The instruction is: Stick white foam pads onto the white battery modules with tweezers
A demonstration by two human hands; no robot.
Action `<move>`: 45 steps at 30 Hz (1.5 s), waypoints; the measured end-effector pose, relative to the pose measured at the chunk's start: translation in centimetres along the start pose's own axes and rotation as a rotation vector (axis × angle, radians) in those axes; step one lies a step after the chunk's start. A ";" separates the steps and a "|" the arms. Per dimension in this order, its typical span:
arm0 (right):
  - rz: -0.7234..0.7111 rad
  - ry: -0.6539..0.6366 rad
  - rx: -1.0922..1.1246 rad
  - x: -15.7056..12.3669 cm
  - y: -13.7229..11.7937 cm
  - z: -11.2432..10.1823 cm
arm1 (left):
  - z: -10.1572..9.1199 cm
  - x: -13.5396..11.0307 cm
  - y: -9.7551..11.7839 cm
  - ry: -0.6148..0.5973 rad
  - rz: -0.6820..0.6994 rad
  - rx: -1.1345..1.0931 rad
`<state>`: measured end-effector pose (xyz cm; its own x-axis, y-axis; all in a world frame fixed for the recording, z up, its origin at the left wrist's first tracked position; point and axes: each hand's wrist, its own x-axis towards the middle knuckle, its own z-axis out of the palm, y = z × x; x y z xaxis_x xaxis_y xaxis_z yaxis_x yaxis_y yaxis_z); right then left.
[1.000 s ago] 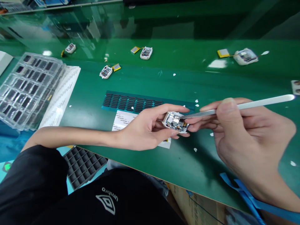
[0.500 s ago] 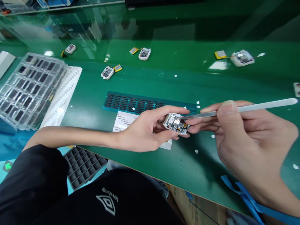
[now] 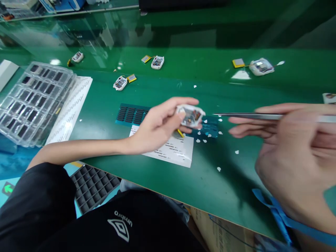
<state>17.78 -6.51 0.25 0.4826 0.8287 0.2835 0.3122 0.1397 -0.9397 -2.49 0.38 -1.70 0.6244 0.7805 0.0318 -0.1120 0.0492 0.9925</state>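
Head view. Gripping little white gadget point(image 3: 190, 115) tight with left hand point(image 3: 157, 127), over far edge of white paper point(image 3: 173, 152). Pinching silver tweezers point(image 3: 249, 116) with right hand point(image 3: 294, 154), out to right of paper, aiming tips at gadget, near but not touching. Showing blue strip point(image 3: 131, 113) just behind paper.

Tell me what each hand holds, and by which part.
Left hand: the open white device, pinched by its edges between thumb and fingers. Right hand: the metal tweezers, gripped along their rear half.
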 end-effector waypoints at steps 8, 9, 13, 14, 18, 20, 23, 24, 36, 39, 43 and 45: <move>-0.266 -0.448 -0.241 1.9 1.9 -0.1 | -2.2 1.7 -0.1 0.143 0.257 0.190; -0.276 -0.480 -0.239 2.0 1.9 -0.1 | -2.4 1.5 -0.2 0.109 0.302 0.243; -0.296 -0.541 -0.233 2.2 1.8 -0.3 | -3.1 1.2 -0.3 -0.093 0.442 0.485; -0.307 -0.548 -0.237 2.3 1.8 -0.3 | -3.3 1.3 -0.3 -0.149 0.483 0.544; -0.463 -0.549 -0.315 2.7 2.3 -0.6 | -3.8 1.7 -1.2 -0.314 0.584 0.784; -0.596 -0.533 -0.388 2.8 2.6 -0.7 | -4.0 1.7 -1.7 -0.356 0.536 0.856; -0.749 -0.524 -0.466 2.8 2.9 -1.1 | -4.2 1.7 -2.2 -0.395 0.481 0.909; -0.782 -0.522 -0.476 2.7 3.0 -1.1 | -4.3 1.7 -2.3 -0.404 0.478 0.918; -0.952 -0.289 -0.576 2.0 3.2 -1.5 | -3.7 2.0 -2.4 -0.404 0.593 1.197; -0.815 -0.252 -0.497 2.3 3.8 -1.8 | -3.0 0.8 -0.5 -0.388 0.749 1.271; -0.893 -0.251 -0.488 2.0 3.7 -1.2 | -2.0 -0.7 5.0 -0.289 0.533 0.845; -0.905 -0.229 -0.482 1.6 3.4 -0.8 | -2.2 -0.1 6.7 -0.044 0.193 0.552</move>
<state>20.32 -5.13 -2.30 -0.2440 0.6128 0.7516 0.7962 0.5690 -0.2055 -5.00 2.00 4.65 0.6656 0.7157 0.2116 0.1845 -0.4325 0.8826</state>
